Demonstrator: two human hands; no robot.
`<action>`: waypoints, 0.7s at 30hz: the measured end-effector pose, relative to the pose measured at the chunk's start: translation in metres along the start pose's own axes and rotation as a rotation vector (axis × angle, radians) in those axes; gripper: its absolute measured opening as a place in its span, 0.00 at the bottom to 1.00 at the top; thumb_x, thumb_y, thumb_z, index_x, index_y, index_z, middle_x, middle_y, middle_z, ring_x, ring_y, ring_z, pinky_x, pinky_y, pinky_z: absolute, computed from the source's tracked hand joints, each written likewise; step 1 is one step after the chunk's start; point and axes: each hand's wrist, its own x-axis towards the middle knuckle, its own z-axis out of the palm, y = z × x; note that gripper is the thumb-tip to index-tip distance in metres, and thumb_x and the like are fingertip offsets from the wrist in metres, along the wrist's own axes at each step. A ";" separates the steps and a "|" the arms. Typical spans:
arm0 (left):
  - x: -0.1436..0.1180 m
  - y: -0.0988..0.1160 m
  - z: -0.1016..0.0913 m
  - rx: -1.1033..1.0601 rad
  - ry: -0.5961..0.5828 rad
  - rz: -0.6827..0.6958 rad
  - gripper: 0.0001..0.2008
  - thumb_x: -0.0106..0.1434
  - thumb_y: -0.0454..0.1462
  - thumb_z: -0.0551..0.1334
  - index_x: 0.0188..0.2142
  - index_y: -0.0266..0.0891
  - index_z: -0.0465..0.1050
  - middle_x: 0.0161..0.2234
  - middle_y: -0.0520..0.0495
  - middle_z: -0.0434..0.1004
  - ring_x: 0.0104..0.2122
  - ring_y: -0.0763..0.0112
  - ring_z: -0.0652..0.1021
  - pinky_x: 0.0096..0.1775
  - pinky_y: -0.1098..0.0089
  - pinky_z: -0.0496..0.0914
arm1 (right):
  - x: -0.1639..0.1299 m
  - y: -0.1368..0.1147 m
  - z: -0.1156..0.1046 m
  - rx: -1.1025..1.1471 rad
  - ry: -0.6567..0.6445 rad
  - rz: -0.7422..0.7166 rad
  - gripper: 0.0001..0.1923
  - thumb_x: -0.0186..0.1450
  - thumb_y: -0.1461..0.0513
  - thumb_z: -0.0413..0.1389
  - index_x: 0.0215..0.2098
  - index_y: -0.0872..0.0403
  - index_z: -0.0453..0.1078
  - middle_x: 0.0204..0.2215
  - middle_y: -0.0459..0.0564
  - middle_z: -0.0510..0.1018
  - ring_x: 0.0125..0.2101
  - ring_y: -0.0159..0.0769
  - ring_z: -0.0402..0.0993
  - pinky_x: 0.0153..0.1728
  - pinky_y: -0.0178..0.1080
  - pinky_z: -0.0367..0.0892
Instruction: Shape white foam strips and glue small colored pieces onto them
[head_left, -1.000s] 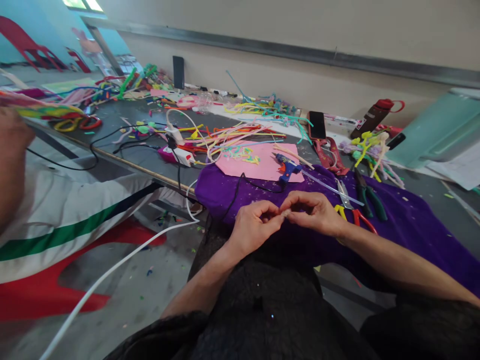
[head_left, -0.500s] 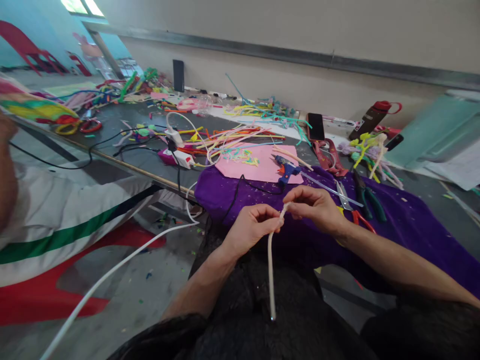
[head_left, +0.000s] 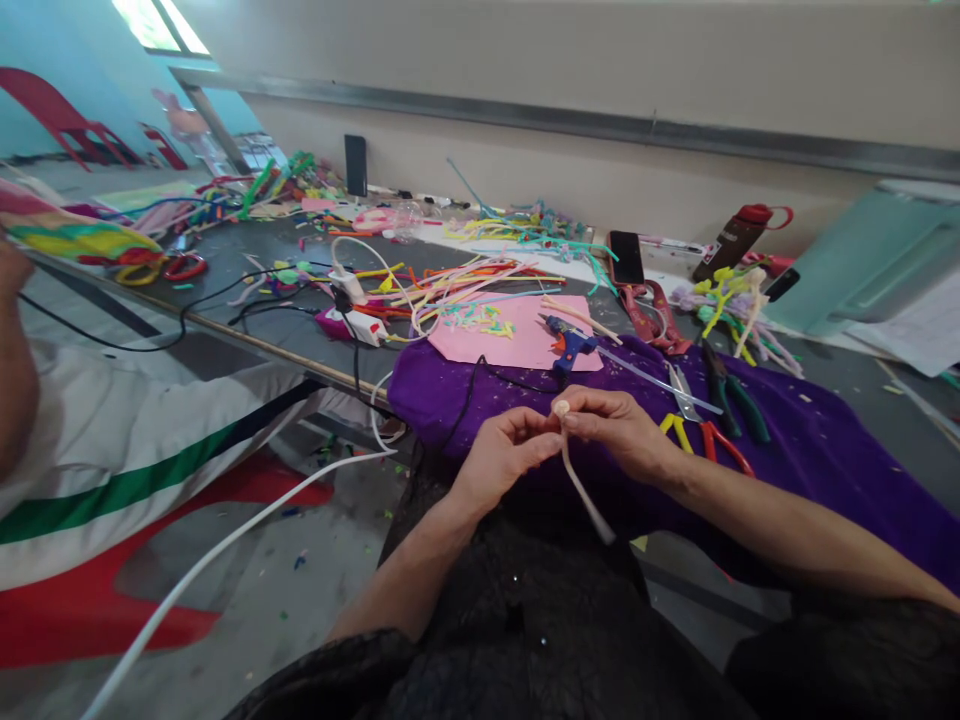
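Note:
A cream pipe cleaner (head_left: 580,487) hangs from between my two hands, its upper end coiled into a small round knob and its loose tail slanting down to the right. My left hand (head_left: 504,455) pinches it from the left side, thumb and fingertips together. From the right, my right hand (head_left: 616,425) grips the coiled end between thumb and forefinger. Both hands are above the near edge of a purple cloth (head_left: 817,440). Just beyond them lies a blue glue gun (head_left: 571,345) with a clear glue stick in its back, partly on a pink sheet (head_left: 517,345).
Right of my hands lie scissors (head_left: 709,440) with red and yellow handles and green-handled pliers (head_left: 735,395). A power strip (head_left: 356,325), cables and loose pipe cleaners (head_left: 480,280) cover the table's middle. A phone (head_left: 625,258) and a bottle (head_left: 739,240) stand farther back. Another person's arm (head_left: 15,370) is at left.
The pipe cleaner's upper end has gone from a bent, upright piece to a compact round coil. Its tail has swung right, and my right hand has moved slightly left, closer to my left.

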 end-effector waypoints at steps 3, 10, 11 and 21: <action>-0.001 0.008 -0.009 -0.006 0.059 0.032 0.14 0.48 0.40 0.67 0.34 0.36 0.72 0.21 0.55 0.69 0.16 0.83 0.64 0.18 0.79 0.56 | 0.000 -0.002 -0.002 -0.010 -0.087 0.149 0.08 0.58 0.58 0.57 0.28 0.55 0.71 0.24 0.45 0.73 0.23 0.27 0.65 0.24 0.32 0.57; -0.006 0.016 -0.009 0.146 -0.027 0.037 0.10 0.51 0.40 0.65 0.30 0.36 0.74 0.21 0.54 0.70 0.17 0.83 0.64 0.18 0.78 0.57 | -0.001 -0.004 0.000 -0.078 -0.152 0.206 0.05 0.56 0.61 0.57 0.26 0.56 0.71 0.19 0.42 0.70 0.21 0.25 0.62 0.24 0.31 0.56; -0.007 0.016 -0.009 0.164 -0.030 0.043 0.10 0.51 0.40 0.65 0.31 0.36 0.74 0.21 0.54 0.70 0.17 0.83 0.64 0.19 0.78 0.57 | -0.001 -0.005 0.000 -0.092 -0.151 0.202 0.05 0.55 0.61 0.57 0.26 0.56 0.71 0.19 0.42 0.70 0.21 0.25 0.61 0.24 0.31 0.55; -0.011 0.016 -0.014 0.449 -0.065 0.195 0.07 0.55 0.39 0.63 0.30 0.37 0.74 0.27 0.50 0.73 0.23 0.78 0.69 0.25 0.75 0.63 | 0.001 -0.001 -0.003 -0.090 -0.240 0.271 0.06 0.55 0.60 0.57 0.28 0.56 0.72 0.19 0.42 0.70 0.21 0.26 0.62 0.23 0.31 0.56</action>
